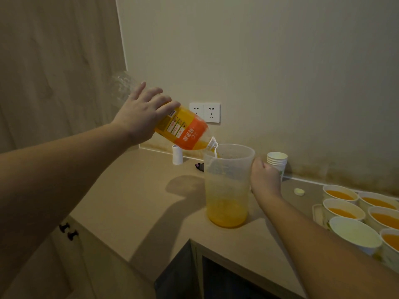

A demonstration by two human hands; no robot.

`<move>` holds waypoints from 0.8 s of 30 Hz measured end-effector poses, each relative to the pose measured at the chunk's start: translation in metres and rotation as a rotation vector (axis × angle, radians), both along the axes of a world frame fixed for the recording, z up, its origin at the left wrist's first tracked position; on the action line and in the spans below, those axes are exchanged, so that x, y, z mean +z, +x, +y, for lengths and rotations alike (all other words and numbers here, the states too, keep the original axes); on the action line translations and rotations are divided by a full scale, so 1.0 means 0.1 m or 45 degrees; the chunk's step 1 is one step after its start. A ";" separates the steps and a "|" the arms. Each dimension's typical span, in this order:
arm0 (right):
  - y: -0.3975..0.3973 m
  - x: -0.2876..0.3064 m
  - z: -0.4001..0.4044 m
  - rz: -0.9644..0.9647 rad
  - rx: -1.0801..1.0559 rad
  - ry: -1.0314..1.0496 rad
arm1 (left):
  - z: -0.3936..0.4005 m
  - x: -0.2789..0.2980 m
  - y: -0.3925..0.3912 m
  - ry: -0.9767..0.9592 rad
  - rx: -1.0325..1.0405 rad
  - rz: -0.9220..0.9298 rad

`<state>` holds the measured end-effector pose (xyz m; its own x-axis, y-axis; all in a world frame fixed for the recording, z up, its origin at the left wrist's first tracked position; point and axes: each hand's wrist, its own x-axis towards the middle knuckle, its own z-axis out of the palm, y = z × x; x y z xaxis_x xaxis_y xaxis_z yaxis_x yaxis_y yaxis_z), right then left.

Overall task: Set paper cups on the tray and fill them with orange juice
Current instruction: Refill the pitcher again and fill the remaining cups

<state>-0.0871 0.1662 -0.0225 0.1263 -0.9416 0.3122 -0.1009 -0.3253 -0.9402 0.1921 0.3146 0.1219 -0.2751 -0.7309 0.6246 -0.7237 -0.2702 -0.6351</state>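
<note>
The beige tabletop point(133, 203) runs along the wall. At its centre stands a clear plastic pitcher point(226, 190), upright, with orange juice in its bottom. At 11 o'clock from the pitcher, near the wall, stands a small white cylinder point(177, 155); a small dark object point(199, 166) lies just beside the pitcher's far left side. At 2 o'clock sits a stack of paper cups point(277, 162). A pale bottle cap point(299, 191) lies at 3 o'clock. Beyond it, at the right edge, rests a tray point(317, 214) carrying cups.
</note>
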 end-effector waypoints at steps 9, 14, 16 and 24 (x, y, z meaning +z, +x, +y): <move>-0.01 0.00 0.00 0.002 0.041 0.020 | -0.02 0.04 -0.03 0.002 -0.026 -0.041; 0.01 0.00 -0.01 0.015 0.006 0.003 | -0.03 0.07 -0.05 -0.001 -0.036 -0.055; 0.00 0.00 -0.01 0.005 0.021 0.001 | -0.03 0.07 -0.05 0.001 -0.037 -0.058; 0.00 -0.01 -0.01 -0.007 0.020 -0.014 | -0.04 0.10 -0.07 0.010 -0.038 -0.087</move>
<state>-0.0871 0.1651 -0.0236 0.1393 -0.9359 0.3237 -0.0902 -0.3375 -0.9370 0.1853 0.3109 0.1318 -0.3384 -0.7265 0.5981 -0.6863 -0.2443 -0.6850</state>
